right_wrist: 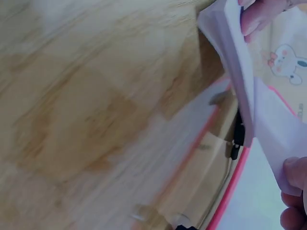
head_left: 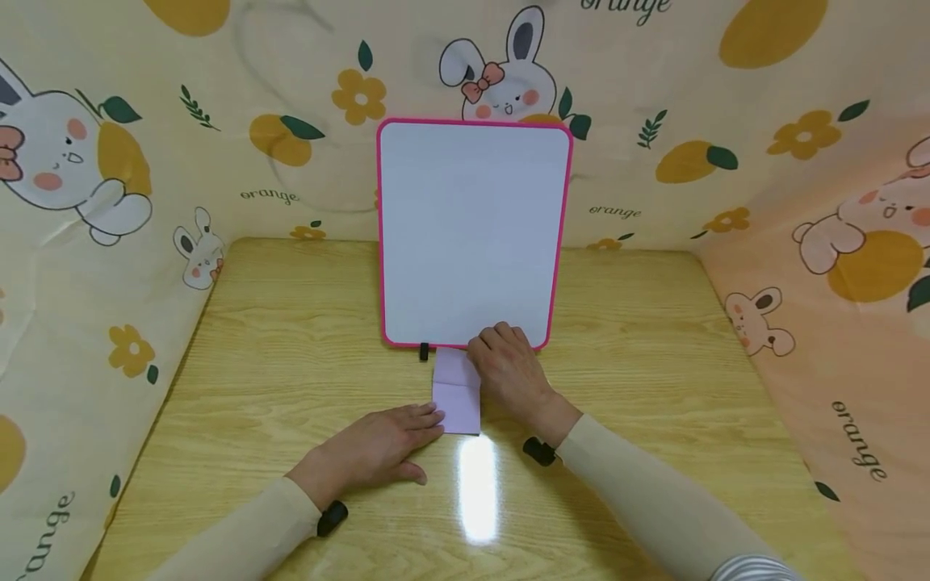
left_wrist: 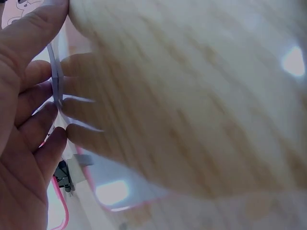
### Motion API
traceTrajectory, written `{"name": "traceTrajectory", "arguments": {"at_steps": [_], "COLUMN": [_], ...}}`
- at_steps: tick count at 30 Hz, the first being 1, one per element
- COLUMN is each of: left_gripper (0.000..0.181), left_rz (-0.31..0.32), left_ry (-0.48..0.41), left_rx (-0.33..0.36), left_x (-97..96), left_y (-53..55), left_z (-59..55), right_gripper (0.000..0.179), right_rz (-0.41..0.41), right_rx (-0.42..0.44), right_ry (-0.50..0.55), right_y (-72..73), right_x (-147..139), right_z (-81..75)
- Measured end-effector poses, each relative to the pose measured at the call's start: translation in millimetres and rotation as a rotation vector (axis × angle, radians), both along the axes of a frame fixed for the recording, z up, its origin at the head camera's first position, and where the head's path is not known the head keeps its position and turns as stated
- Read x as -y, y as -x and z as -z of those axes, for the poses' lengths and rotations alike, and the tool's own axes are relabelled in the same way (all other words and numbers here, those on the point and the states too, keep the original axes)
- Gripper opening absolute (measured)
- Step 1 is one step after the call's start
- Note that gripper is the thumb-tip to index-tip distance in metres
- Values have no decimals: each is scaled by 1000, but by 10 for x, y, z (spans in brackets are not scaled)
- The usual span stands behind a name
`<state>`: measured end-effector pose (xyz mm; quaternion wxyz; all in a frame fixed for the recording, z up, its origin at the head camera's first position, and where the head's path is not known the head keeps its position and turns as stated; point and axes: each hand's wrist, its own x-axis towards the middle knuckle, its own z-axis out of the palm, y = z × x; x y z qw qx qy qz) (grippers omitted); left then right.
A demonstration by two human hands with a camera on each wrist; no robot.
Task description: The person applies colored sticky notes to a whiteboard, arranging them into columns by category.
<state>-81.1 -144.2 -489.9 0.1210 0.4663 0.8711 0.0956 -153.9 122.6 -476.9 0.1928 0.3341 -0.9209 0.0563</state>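
Note:
A narrow piece of folded purple paper (head_left: 459, 410) lies on the table with a crease across it. Its far part rises in the right wrist view, where the flap (right_wrist: 276, 124) bends up from the folded layers. My right hand (head_left: 512, 371) pinches the far end of this flap between thumb and curled fingers. At the near left edge, my left hand (head_left: 381, 448) rests with fairly straight fingers, their tips touching the paper. In the left wrist view the paper (left_wrist: 56, 79) shows edge-on beside those fingertips.
A white board with a pink frame (head_left: 472, 234) stands just beyond the paper. A small black clip (head_left: 425, 352) sits at its lower edge. The glossy wooden table (head_left: 291, 323) reflects a bright light, and patterned cloth (head_left: 305, 89) surrounds it at the back and sides.

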Motion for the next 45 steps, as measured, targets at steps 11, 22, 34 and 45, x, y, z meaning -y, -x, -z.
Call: {"name": "traceTrajectory", "arguments": {"at_steps": [11,22,34,45], "left_gripper": [73,72,72,71], "left_rz": [-8,-14,-28,-31], "left_ry": [-18,-23,-4,-35], "left_rx": [0,31,79,104], "left_x": [22,23,28,27], "left_y": [21,23,6,-20], "left_z": [-15,-5,4,43], "right_gripper": [11,15,15,13], "right_rz": [-40,-115,-216,-190], "right_rx": [-55,-287,-465,-462], "right_ry": [106,187,229,141], "right_y": [49,384,793,999], "right_x": [12,25,156,252], "right_z": [-300,-697,-1004,-1090]}}
